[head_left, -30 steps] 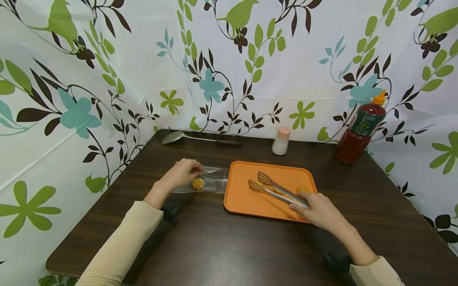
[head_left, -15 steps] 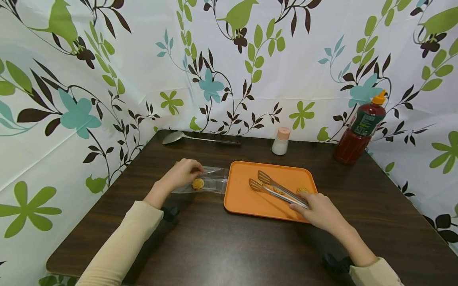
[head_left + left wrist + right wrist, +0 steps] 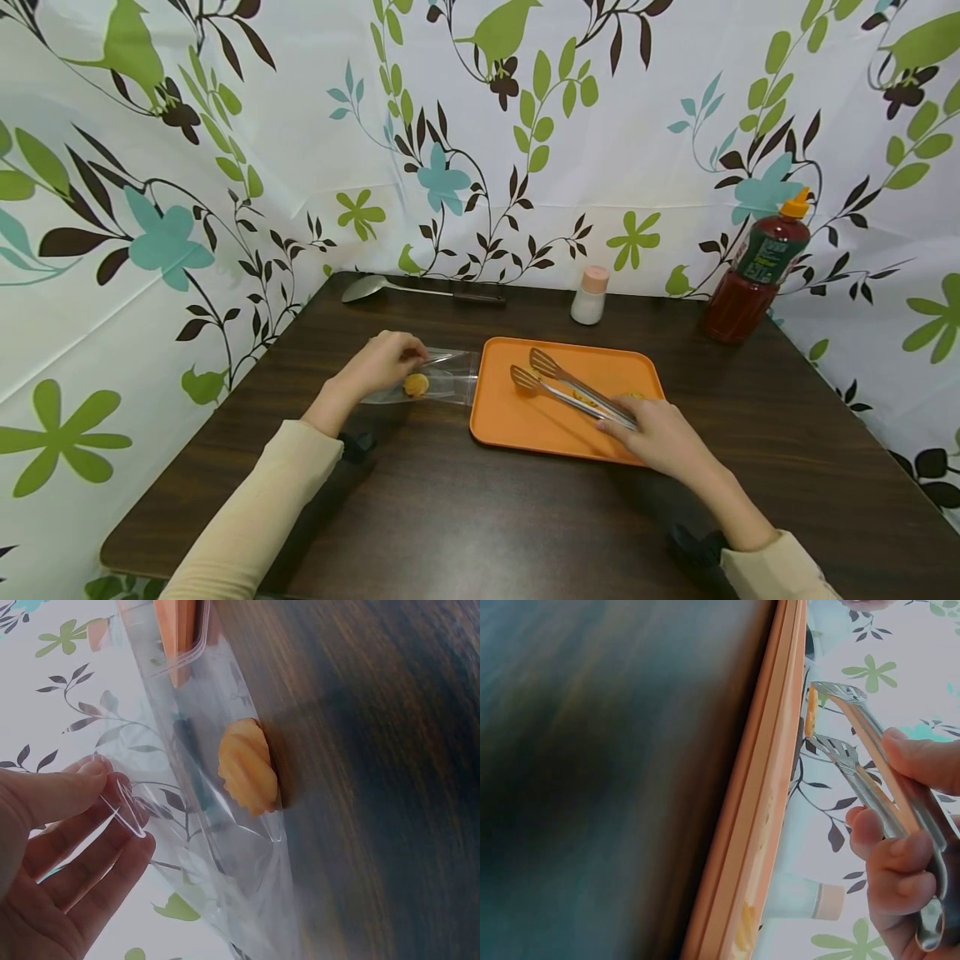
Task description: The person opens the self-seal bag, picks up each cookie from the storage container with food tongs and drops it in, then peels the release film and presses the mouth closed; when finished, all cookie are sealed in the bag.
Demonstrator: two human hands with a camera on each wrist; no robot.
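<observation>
My left hand [image 3: 390,360] pinches the edge of a clear plastic bag [image 3: 453,379] between thumb and fingertips. A ridged golden cookie [image 3: 247,766] lies inside the bag, on the dark table. The bag's right end reaches the left rim of an orange tray [image 3: 495,417]. Over the tray, my right hand [image 3: 663,433] grips metal tongs [image 3: 871,750] with slotted tips pointing left. An edge-on yellow cookie [image 3: 811,711] is between the tong tips. More cookies [image 3: 585,398] lie on the tray, partly hidden by the tongs and hand.
A ladle-like spoon [image 3: 476,297] with a dark handle lies along the back edge of the table [image 3: 480,517]. A pink-capped shaker [image 3: 590,296] stands behind the tray. At the back right is a red sauce bottle [image 3: 757,271]. Patterned sheeting hangs behind the table.
My right hand has shifted slightly left with the tongs, so their tips are nearer the tray's left side. The left hand, bag and bagged cookie stay almost still.
</observation>
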